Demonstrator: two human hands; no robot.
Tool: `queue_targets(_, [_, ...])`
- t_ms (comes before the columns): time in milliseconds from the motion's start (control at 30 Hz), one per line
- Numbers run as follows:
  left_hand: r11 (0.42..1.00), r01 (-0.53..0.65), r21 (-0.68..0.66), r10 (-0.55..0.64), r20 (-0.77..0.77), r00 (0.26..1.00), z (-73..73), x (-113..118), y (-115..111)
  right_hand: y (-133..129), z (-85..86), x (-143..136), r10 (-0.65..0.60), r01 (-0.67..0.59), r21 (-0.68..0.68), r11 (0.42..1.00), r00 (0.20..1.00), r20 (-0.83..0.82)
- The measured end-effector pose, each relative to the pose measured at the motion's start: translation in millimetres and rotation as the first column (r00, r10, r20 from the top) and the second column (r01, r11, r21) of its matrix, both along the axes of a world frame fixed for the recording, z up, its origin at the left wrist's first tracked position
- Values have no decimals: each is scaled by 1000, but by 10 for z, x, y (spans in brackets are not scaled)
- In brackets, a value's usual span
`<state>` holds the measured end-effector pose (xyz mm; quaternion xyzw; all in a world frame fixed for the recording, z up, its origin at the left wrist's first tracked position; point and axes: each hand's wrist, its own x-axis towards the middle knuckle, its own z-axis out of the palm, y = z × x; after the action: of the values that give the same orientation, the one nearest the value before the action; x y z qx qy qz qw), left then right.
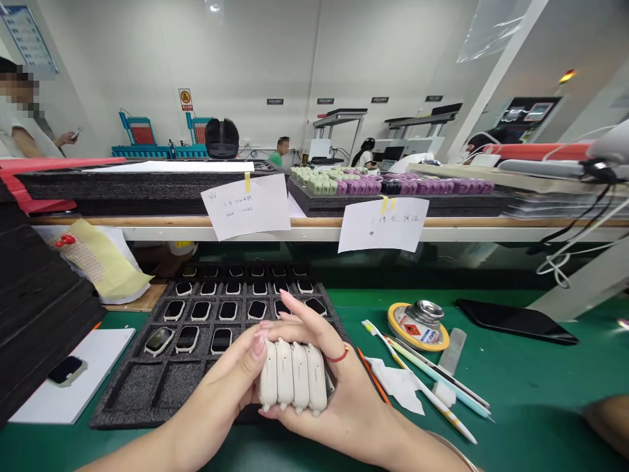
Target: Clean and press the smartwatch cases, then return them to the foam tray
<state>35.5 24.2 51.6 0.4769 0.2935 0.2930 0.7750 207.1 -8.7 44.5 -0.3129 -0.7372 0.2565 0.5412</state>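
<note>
Several off-white smartwatch cases [293, 375] stand side by side in a row between my two hands, their edges facing me. My left hand [240, 360] closes on the row from the left, thumb over the near corner. From the right, my right hand [339, 393] wraps the other end, palm beneath and fingers reaching up behind. The hands are above the front right of a black foam tray [132, 387]. In its compartments lie several smartwatches [187, 339] with dark screens. Part of the tray is hidden behind my hands.
Right on the green bench are a toothbrush [422, 387], white wipe [398, 383], round metal tin [417, 324] and black phone [515, 321]. One watch [66, 370] lies on white paper [98, 347] at left. Black foam stacks [44, 314] rise beside it. A shelf [309, 229] crosses ahead.
</note>
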Motion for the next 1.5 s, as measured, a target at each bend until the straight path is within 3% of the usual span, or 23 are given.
queue_targets(367, [998,-10,56,9,10,1000,87,-30,-46,8,-18,14,-35,29,116,993,998,50])
queue_targets(567, [987,31,159,-37,33,999,20,-31,14,11,-30,10,-65,54,101,993,992,113])
queue_targets(667, [969,73,236,-71,-19,997,-24,-15,40,12,-53,16,-50,39,94,995,992,116])
queue_targets(900, [947,162,278,-117,-172,978,-19,17,61,16,-73,32,1,-14,86,996,989,147])
queue_targets(1100, [964,87,252,-45,-171,984,-34,26,62,20,-89,-20,-61,7,196,981,960,273])
queue_targets(1300, [968,85,234,-49,-157,986,-98,45,45,40,-89,17,-11,-16,116,993,974,228])
queue_targets(1500, [973,-61,222,89,-117,989,-155,95,-16,66,-77,20,22,-49,116,992,974,226])
